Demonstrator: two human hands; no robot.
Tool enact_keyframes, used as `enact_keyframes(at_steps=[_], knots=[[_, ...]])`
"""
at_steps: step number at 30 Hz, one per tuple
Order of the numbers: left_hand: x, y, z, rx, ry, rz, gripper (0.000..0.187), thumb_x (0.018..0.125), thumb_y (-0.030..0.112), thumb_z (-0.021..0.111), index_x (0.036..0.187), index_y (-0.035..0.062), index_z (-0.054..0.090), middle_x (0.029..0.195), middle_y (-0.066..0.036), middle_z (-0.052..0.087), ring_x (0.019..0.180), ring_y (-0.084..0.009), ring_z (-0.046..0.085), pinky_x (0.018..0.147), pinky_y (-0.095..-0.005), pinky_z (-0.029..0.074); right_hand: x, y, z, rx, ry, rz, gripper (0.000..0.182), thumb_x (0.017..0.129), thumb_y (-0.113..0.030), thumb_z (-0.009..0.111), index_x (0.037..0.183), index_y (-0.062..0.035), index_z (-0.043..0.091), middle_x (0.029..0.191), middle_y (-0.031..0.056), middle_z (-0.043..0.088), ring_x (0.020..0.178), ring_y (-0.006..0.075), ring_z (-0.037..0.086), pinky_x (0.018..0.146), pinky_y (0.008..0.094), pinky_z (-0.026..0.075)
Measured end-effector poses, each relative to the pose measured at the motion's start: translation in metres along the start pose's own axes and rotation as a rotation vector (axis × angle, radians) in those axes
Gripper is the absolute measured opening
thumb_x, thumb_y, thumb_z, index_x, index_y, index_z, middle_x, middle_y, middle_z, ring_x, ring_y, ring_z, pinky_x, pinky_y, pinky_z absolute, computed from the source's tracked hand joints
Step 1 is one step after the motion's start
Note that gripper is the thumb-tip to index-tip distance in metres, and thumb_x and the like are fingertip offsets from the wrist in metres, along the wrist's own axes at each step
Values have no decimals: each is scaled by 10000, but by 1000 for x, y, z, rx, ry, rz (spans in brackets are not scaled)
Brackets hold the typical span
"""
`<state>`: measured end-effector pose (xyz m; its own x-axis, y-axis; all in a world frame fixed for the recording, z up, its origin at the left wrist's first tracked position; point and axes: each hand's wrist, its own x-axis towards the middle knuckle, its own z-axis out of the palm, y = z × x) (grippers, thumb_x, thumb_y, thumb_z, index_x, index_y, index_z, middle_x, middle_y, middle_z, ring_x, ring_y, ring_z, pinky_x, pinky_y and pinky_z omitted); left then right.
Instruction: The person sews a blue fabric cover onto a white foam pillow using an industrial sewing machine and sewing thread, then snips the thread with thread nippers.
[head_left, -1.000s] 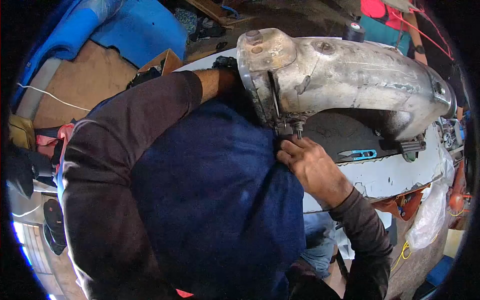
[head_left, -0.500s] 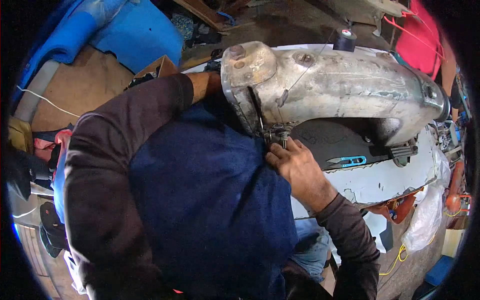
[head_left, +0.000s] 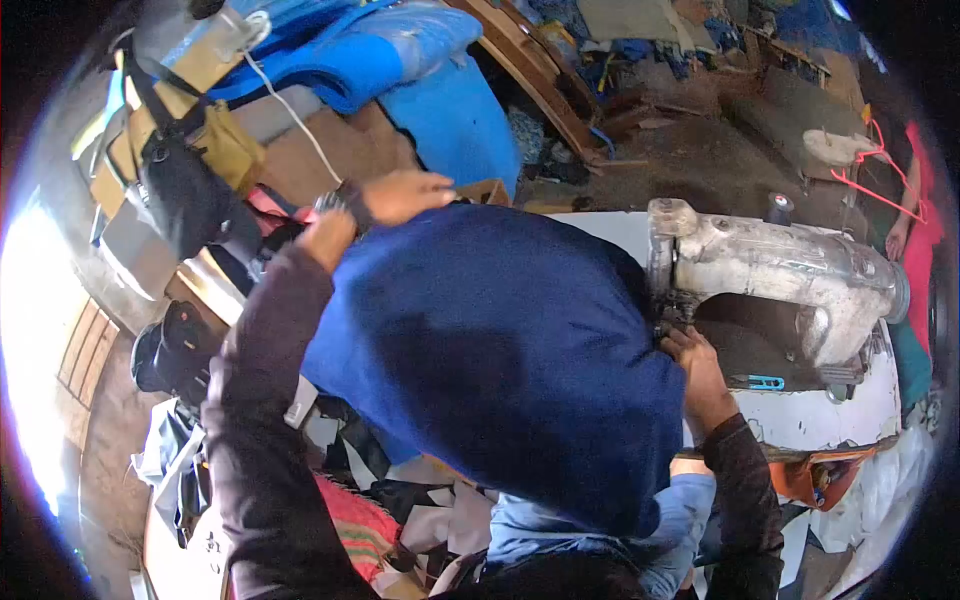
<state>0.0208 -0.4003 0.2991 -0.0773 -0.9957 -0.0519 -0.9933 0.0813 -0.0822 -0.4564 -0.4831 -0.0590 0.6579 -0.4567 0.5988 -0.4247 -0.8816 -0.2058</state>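
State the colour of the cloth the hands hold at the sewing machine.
Dark blue cloth, shown best in the head view.

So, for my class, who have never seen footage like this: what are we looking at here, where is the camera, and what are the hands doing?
The camera sits on the person's head and looks down, so you see their own two arms in dark sleeves. The rounded edges come from the wide lens. The grey metal machine is an old sewing machine standing on a white table. A large piece of blue cloth is spread in front of it. The left hand is raised at the far edge of the cloth, while the right hand presses the cloth beside the needle area. A small blue thread snipper lies on the machine bed. Fabric scraps lie below.
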Motion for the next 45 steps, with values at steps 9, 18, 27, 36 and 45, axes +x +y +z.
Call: enact_keyframes(at_steps=[9, 18, 27, 36, 45], knots=[[-63, -26, 62, -179, 33, -159, 706, 1190, 581, 362, 1676, 85, 488, 1755, -174, 449, 1632, -367, 398, 1354, -429, 291, 11, -26, -52, 15, 56, 95, 285, 898, -15, 658, 1164, 29, 750, 1210, 238, 756, 1101, 480, 718, 969, 483, 606], [-2, -39, 25, -57, -206, 26, 635, 1155, 538, 525, 1557, 56, 623, 1460, -235, 690, 1439, -391, 611, 1236, -456, 436, 212, -164, -273, -94, 54, -6, 222, 953, -7, 659, 1141, 2, 777, 963, 152, 774, 786, 254, 724, 725, 366, 577], [-23, -21, 74, -192, 43, 38, 736, 1139, 536, 554, 1694, 73, 416, 1722, -222, 428, 1624, -390, 393, 1343, -596, 256, 538, -28, -95, 128, -358, -252, 170, 984, -110, 658, 1044, 6, 767, 904, 185, 754, 851, 332, 751, 791, 489, 598], [-17, -17, 73, -398, 79, -62, 749, 1109, 553, 595, 1671, 77, 457, 1695, -235, 455, 1607, -408, 405, 1340, -616, 251, 450, -89, 182, 694, -659, 421, 500, 1102, -501, 615, 1215, -46, 792, 1146, 274, 790, 1118, 436, 767, 987, 531, 575], [100, -136, 67, -875, -412, -29, 589, 1119, 472, 553, 881, -19, 777, 777, -250, 737, 767, -390, 769, 760, -526, 606, 425, -104, 199, 903, -1100, 445, 435, 1168, -388, 548, 1248, -19, 765, 1137, 194, 796, 1083, 352, 746, 1006, 498, 556]])
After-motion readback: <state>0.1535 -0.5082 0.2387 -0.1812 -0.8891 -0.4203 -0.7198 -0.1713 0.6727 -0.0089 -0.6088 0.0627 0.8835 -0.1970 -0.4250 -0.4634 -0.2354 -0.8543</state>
